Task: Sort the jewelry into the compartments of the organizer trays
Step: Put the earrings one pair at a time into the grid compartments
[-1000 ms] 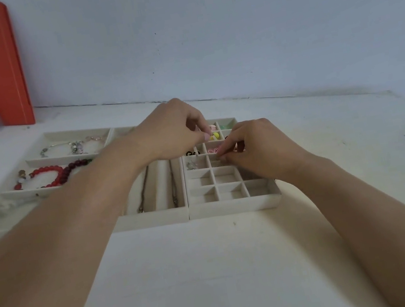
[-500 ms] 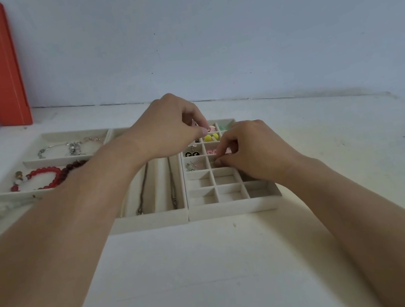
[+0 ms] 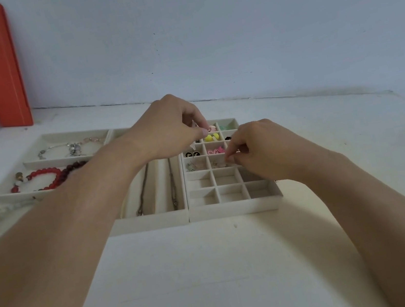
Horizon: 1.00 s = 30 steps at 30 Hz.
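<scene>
Busy with the small bits now, over the little-box tray (image 3: 235, 208) on the right. Left hand (image 3: 164, 130) curled up above the far rows, finger and thumb pressed together on something tiny and pale, too small to name. Right hand (image 3: 263, 150) curled too, fingertips (image 3: 232, 157) down in a middle box, maybe nipping a small silver piece, but too hidden to say for sure. Lots already put away: yellow earrings (image 3: 211, 137) in one far box, pink earrings (image 3: 215, 150) in the box just nearer, black studs (image 3: 192, 154) to the left of those, a silver bit (image 3: 190, 166) one row closer. Two near rows of boxes with nothing in them yet. Next door, touching the little-box tray, the long-slot tray (image 3: 151, 222) with two chains (image 3: 172, 185) lying straight in their slots. Farther left, the wide tray (image 3: 35, 163) with a red bead bracelet (image 3: 46, 178), a silver bracelet (image 3: 70, 148) behind it, and a white one (image 3: 3, 211) in front. Looks like most of the sorting is done, just the small stuff left. Next, likely: let the tiny piece drop right inside one box, not on a wall. Slow, careful fingers needed, so no neighbor piece gets knocked out.
</scene>
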{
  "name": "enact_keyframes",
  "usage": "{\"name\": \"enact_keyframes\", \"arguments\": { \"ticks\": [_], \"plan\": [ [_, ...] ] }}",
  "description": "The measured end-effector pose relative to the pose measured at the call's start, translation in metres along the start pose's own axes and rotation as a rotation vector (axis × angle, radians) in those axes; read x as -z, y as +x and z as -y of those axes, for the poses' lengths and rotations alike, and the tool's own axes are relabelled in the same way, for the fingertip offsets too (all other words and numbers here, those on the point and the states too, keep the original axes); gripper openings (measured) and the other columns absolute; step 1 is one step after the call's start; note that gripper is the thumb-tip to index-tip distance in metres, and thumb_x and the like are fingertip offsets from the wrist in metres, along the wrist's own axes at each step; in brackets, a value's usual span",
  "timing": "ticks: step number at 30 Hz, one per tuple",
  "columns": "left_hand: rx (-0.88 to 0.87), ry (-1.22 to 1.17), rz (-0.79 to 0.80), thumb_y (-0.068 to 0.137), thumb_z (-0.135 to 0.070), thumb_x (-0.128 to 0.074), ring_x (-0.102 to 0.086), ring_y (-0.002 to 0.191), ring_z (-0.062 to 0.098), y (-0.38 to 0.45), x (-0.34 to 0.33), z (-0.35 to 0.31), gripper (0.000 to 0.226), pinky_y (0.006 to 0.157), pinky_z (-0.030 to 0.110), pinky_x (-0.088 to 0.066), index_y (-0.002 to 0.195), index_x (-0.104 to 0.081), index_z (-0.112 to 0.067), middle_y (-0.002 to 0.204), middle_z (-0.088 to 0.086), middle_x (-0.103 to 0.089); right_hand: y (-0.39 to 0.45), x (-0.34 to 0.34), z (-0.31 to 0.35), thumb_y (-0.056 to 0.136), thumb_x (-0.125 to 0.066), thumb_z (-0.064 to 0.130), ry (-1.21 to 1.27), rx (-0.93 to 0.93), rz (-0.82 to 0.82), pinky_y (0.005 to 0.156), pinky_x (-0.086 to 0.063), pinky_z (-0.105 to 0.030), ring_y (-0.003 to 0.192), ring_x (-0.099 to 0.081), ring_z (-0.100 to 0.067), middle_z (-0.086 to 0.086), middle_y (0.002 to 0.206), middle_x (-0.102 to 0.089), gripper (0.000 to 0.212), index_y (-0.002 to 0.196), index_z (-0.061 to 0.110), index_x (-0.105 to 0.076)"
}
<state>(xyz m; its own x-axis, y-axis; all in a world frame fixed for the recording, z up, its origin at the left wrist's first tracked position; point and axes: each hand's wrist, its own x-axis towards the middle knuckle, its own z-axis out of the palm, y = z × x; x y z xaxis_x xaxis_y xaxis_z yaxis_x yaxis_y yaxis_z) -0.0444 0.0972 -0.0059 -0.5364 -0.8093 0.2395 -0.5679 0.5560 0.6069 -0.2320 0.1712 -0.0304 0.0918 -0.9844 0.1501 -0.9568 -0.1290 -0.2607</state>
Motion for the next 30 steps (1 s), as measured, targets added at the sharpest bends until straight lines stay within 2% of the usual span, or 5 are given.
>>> {"name": "enact_keyframes", "arguments": {
  "ticks": [5, 10, 14, 21, 30],
  "plan": [
    [-0.001, 0.006, -0.003, 0.086, -0.025, -0.077, -0.049, 0.061, 0.008, 0.0, -0.001, 0.001, 0.003, 0.061, 0.022, -0.039, 0.083, -0.077, -0.025, 0.069, -0.004, -0.059, 0.0, -0.003, 0.007, 0.096, -0.051, 0.023, -0.085, -0.004, 0.085, 0.087, -0.051, -0.036, 0.098, -0.061, -0.019, 0.006, 0.102, -0.066, 0.028, 0.103, 0.034, -0.077],
    [0.003, 0.012, -0.008, 0.085, -0.027, -0.077, -0.049, 0.058, 0.005, 0.001, -0.001, 0.002, 0.002, 0.058, 0.02, -0.037, 0.083, -0.078, -0.026, 0.066, -0.007, -0.057, -0.003, -0.002, 0.015, 0.098, -0.049, 0.017, -0.01, 0.018, 0.113, 0.072, -0.037, -0.024, 0.081, -0.052, -0.008, 0.009, 0.096, -0.067, 0.033, 0.112, 0.032, -0.076],
    [-0.001, 0.01, -0.008, 0.085, -0.027, -0.077, -0.048, 0.056, 0.003, 0.001, -0.001, 0.002, 0.003, 0.059, 0.02, -0.037, 0.082, -0.077, -0.026, 0.065, -0.008, -0.058, -0.006, 0.009, 0.01, 0.094, -0.05, 0.021, 0.04, -0.047, 0.09, 0.057, -0.04, -0.026, 0.053, -0.053, -0.006, 0.013, 0.056, -0.057, 0.03, 0.098, 0.035, -0.076],
    [0.0, 0.011, -0.001, 0.085, -0.026, -0.077, -0.049, 0.058, 0.004, 0.001, -0.001, 0.001, 0.004, 0.058, 0.019, -0.037, 0.082, -0.077, -0.027, 0.067, -0.006, -0.059, -0.006, 0.004, 0.018, 0.096, -0.043, 0.021, 0.002, -0.045, 0.163, 0.078, -0.053, -0.039, 0.077, -0.059, -0.02, 0.001, 0.073, -0.063, 0.034, 0.102, 0.016, -0.076],
    [0.005, 0.006, 0.007, 0.085, -0.026, -0.077, -0.048, 0.06, 0.007, 0.001, -0.002, 0.002, 0.006, 0.06, 0.022, -0.037, 0.081, -0.076, -0.029, 0.069, -0.006, -0.058, -0.009, 0.011, 0.013, 0.091, -0.052, 0.025, 0.103, -0.037, 0.041, 0.06, -0.043, -0.031, 0.054, -0.048, -0.007, 0.019, 0.051, -0.054, 0.024, 0.087, 0.031, -0.075]
  ]
}}
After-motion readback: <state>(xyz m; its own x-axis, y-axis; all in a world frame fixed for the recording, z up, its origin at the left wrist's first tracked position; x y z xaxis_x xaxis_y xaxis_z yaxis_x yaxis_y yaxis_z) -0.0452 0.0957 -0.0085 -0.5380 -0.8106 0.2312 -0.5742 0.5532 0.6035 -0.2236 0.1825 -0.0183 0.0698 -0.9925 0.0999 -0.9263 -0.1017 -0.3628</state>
